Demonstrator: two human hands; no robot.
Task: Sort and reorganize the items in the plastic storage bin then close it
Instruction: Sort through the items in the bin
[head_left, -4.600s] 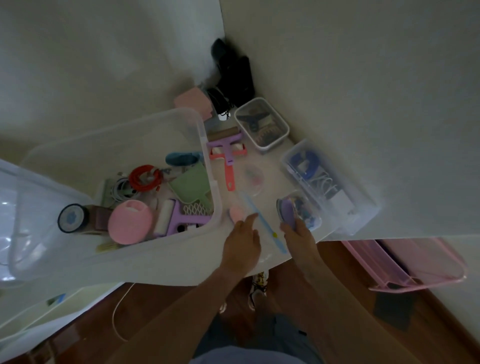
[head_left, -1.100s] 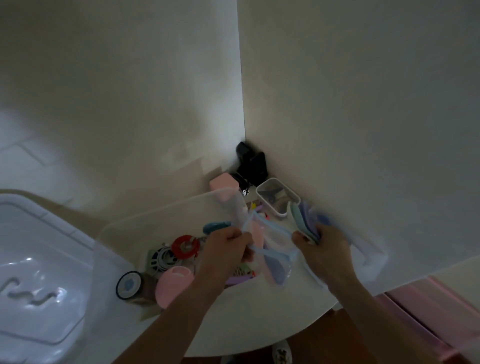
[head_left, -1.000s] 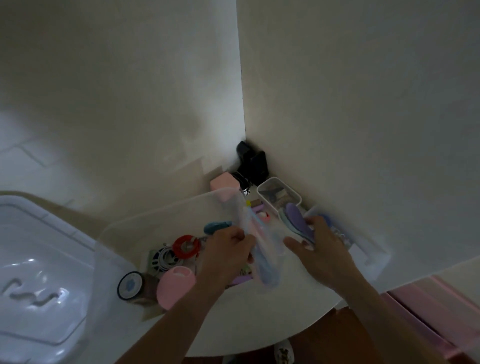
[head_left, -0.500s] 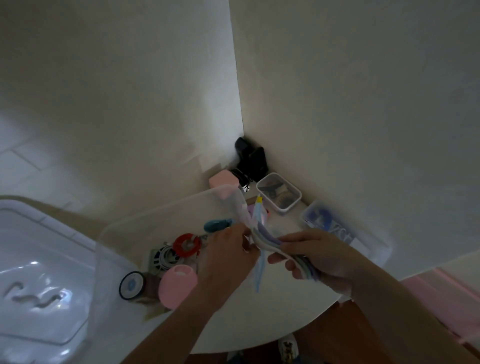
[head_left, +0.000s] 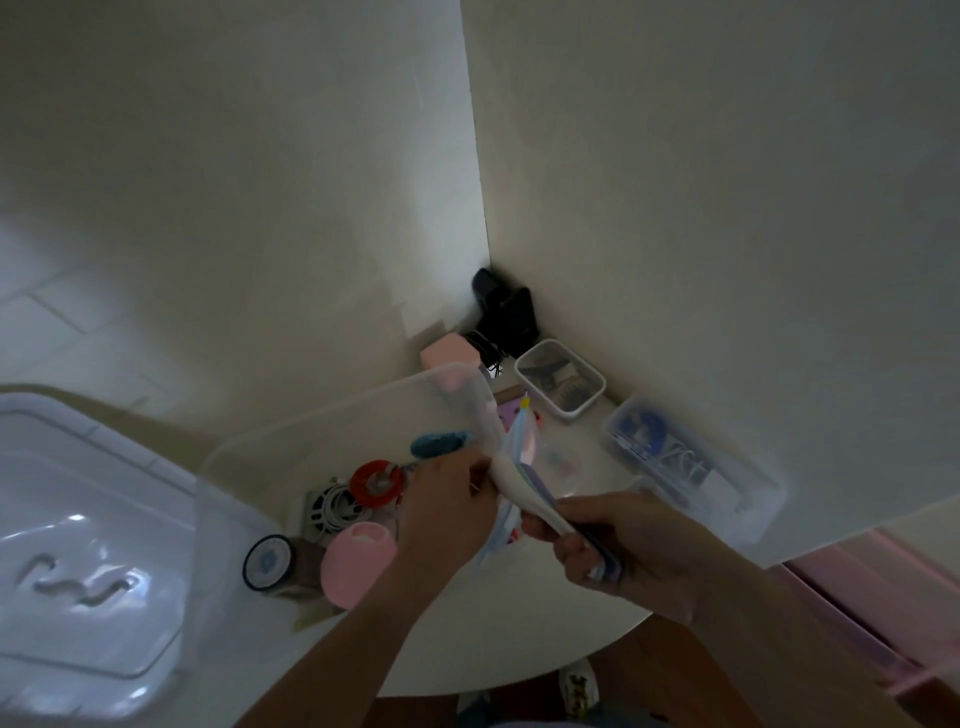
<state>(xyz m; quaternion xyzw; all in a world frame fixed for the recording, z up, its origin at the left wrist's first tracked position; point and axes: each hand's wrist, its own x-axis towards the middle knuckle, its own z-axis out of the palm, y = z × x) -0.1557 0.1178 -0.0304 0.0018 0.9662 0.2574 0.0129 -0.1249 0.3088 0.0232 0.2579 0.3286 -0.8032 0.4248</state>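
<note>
The clear plastic storage bin (head_left: 332, 415) stands on the white table, holding a red coil (head_left: 375, 480), a white cable bundle (head_left: 335, 512), a pink round case (head_left: 356, 564), a dark round tin (head_left: 269, 561) and a blue item (head_left: 439, 442). Its white lid (head_left: 78, 545) lies at the left. My left hand (head_left: 447, 512) grips the edge of a clear zip pouch (head_left: 522, 441) above the bin's right wall. My right hand (head_left: 613, 545) grips a white and purple brush-like item (head_left: 524, 496), its end at the pouch's mouth.
A small clear box (head_left: 561, 382) with dark clips sits near the corner. A longer clear box (head_left: 685, 462) with blue cables lies by the right wall. A pink box (head_left: 449, 351) and black devices (head_left: 506, 312) stand in the corner. A pink rack (head_left: 872, 597) is at the lower right.
My right hand has picked the purple brush off the table and brought it to the pouch that my left hand lifted. Over the last half second the brush has slid further toward the pouch.
</note>
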